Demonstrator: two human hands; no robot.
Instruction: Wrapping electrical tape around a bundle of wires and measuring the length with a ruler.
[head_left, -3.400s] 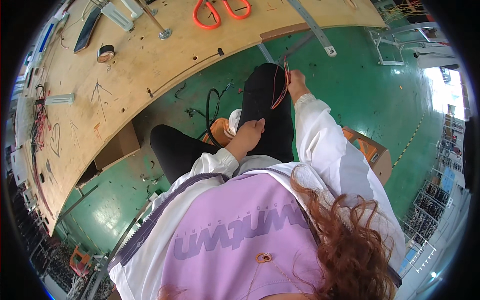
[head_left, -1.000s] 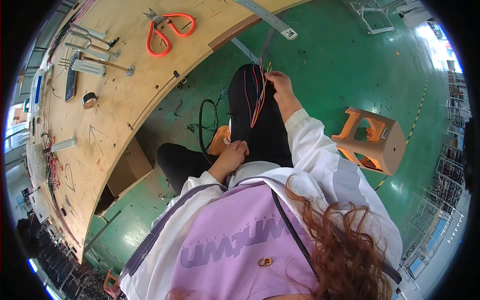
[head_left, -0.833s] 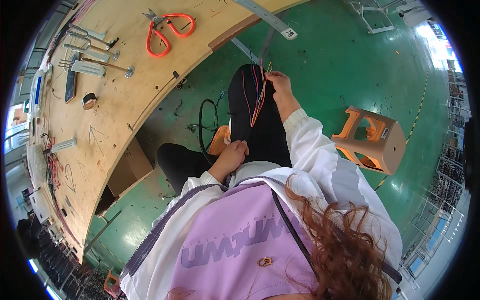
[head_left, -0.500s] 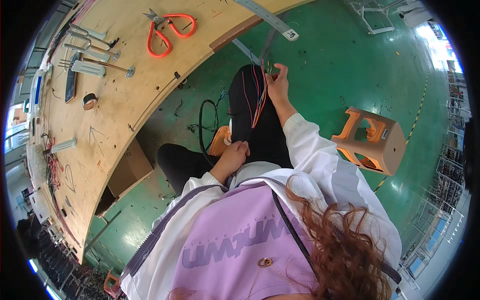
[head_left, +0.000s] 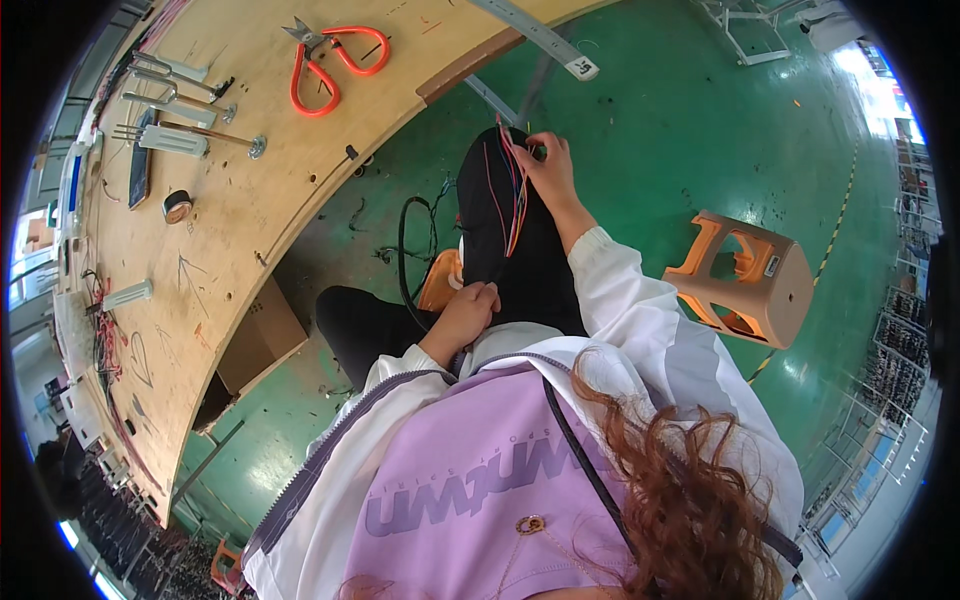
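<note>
A bundle of thin coloured wires (head_left: 516, 215), red, yellow, orange and dark, fans out over my black trouser leg. Its far ends reach my knee, where my right hand (head_left: 552, 178) has thumb and forefinger closed on some of them; the exact wires pinched are hard to make out. My left hand (head_left: 468, 312) is closed in my lap, at the near end of the bundle. A black cable (head_left: 403, 250) loops up from the left and runs to this hand, which appears to grip it; the fingers hide the held part.
On the wooden table (head_left: 250, 170) at left lie red-handled scissors (head_left: 330, 55), a roll of tape (head_left: 177, 206) and several upright metal forks (head_left: 200, 135). A metal strip (head_left: 540, 40) juts past its edge. An orange-brown stool (head_left: 745, 280) lies on its side at right. A cardboard box (head_left: 262, 335) sits under the table.
My right hand has moved slightly left and nearer, its raised fingers curling in at the wires, whose ends have shifted left. My left hand stays put.
</note>
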